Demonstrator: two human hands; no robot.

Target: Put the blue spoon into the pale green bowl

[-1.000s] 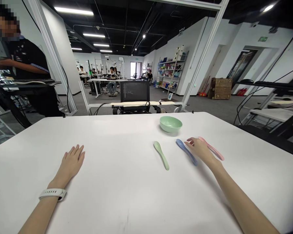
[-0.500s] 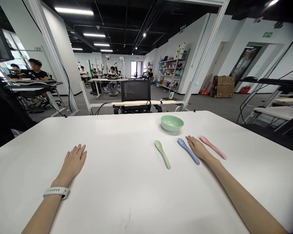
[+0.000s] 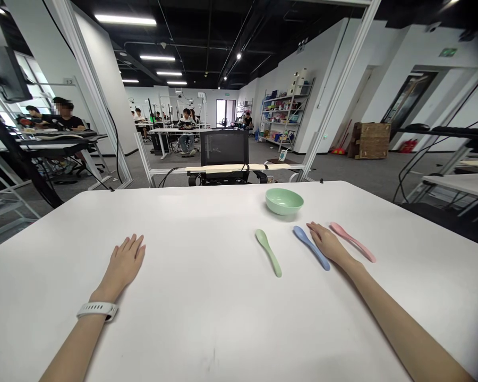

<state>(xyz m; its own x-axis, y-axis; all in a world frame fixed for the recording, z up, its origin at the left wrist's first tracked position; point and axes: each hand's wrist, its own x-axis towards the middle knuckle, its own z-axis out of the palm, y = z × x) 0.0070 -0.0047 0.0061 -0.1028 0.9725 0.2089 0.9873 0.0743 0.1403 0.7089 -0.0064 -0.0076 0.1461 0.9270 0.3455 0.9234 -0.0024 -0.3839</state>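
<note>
My right hand (image 3: 329, 245) lies flat and open on the white table (image 3: 207, 297), between a blue spoon (image 3: 311, 247) on its left and a pink spoon (image 3: 352, 242) on its right, touching or nearly touching the blue one. A green spoon (image 3: 268, 252) lies further left. A pale green bowl (image 3: 284, 201) stands just beyond the spoons, empty as far as I can see. My left hand (image 3: 124, 263) rests palm down with fingers stretched out on the bare table at the left, a white watch (image 3: 97, 309) on its wrist.
A black chair (image 3: 224, 154) stands behind the table's far edge. White frame posts (image 3: 91, 95) rise at both far corners. People sit at desks at the left (image 3: 66, 119) and in the background. Black equipment stands (image 3: 442, 132) sit to the right.
My right hand has settled flat between the blue and pink spoons. A person standing at the far left has left the view. My left hand stays put.
</note>
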